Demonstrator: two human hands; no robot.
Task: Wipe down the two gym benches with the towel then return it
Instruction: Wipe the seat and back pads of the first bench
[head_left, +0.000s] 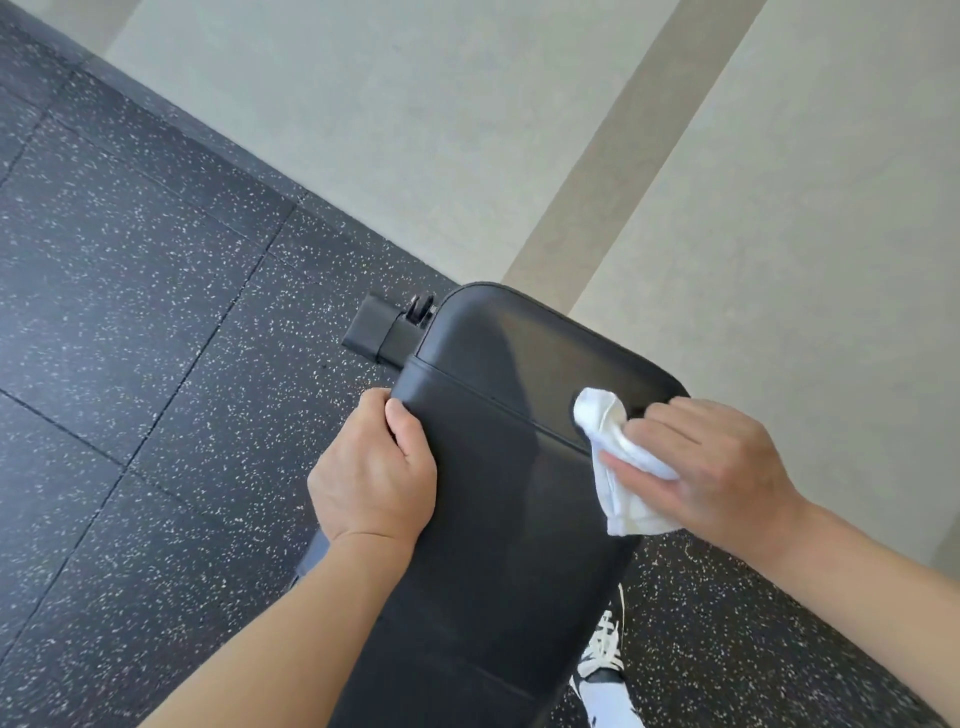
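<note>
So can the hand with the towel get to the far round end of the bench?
Probably yes. The right hand holds the towel on the bench pad, close to that end, and nothing lies on the pad between them.

Bright, even daylight fills a sharp wide-angle view tilted to one side, with a soft sheen and a faint dark shadow on the black bench pad and straight wall lines bowing near the edges.
</note>
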